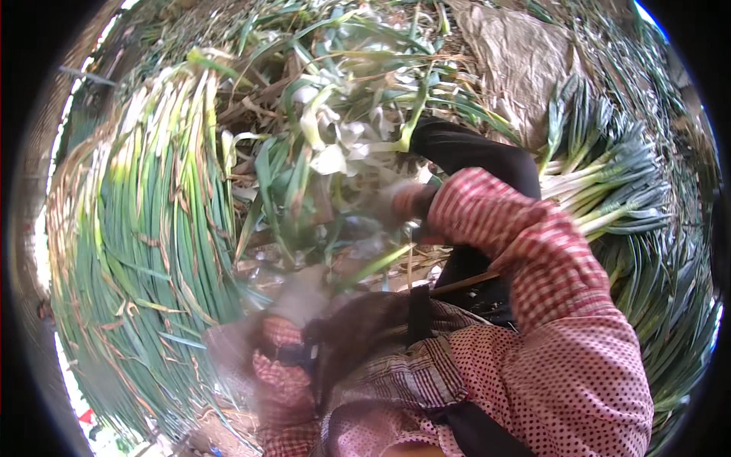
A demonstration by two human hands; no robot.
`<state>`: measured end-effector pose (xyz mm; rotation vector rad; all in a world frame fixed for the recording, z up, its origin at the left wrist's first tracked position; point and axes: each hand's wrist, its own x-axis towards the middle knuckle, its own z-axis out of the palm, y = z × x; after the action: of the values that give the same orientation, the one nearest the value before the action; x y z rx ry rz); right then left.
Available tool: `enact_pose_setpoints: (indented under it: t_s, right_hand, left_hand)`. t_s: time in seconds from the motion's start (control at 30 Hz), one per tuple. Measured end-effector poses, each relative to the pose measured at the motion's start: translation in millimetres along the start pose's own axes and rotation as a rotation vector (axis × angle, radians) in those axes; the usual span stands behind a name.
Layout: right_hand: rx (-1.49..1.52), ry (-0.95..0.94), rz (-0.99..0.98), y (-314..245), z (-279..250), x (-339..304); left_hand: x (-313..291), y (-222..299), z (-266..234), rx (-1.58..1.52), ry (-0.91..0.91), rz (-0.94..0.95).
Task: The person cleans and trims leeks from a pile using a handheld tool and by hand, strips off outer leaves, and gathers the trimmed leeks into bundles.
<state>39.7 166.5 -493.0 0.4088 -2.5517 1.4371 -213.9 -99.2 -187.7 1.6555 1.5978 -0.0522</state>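
My left hand (298, 295) is smeared by motion at the lower middle, below a red-checked sleeve with a dark band at the wrist. A green onion stalk (381, 263) slants from near this hand up toward the right; whether the fingers grip it is lost in the blur. Farther up, my right hand (390, 201) reaches left out of a red-and-white checked sleeve, over loose leaves. It is blurred too, and its fingers cannot be made out. Pale peeled skins and green leaves (329, 156) lie in a heap just beyond it.
A thick row of long green onions (148, 213) lies along the left. On the right rests a bunch of trimmed onions (601, 179) with white stems, above more green leaves (647, 297). A brown sheet (514, 57) lies at the back. My dark-trousered leg (483, 148) is bent near the middle.
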Motion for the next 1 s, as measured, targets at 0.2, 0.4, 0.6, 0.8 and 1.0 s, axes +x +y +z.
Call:
enact_pose_setpoints:
  t_s: [0.2,0.4,0.6,0.8,1.0]
  right_hand:
    - [0.107,-0.566,0.163,-107,224,184]
    - [-0.023,-1.044,0.723,-180,128,168]
    - [-0.085,-0.101,0.761,-303,-38,184]
    - [0.427,1.165,-0.237,-393,-79,128]
    - [0.434,1.097,0.083,-485,-50,131]
  left_hand:
    - [-83,-89,10,-0.264,0.024,-0.205]
    - [-45,-75,4,-0.199,0.063,-0.081]
    - [-55,-87,-1,-0.282,0.167,-0.01]
    - [-41,-93,22,-0.61,0.326,0.102]
    - [-19,66,-59,-1.341,0.022,0.218]
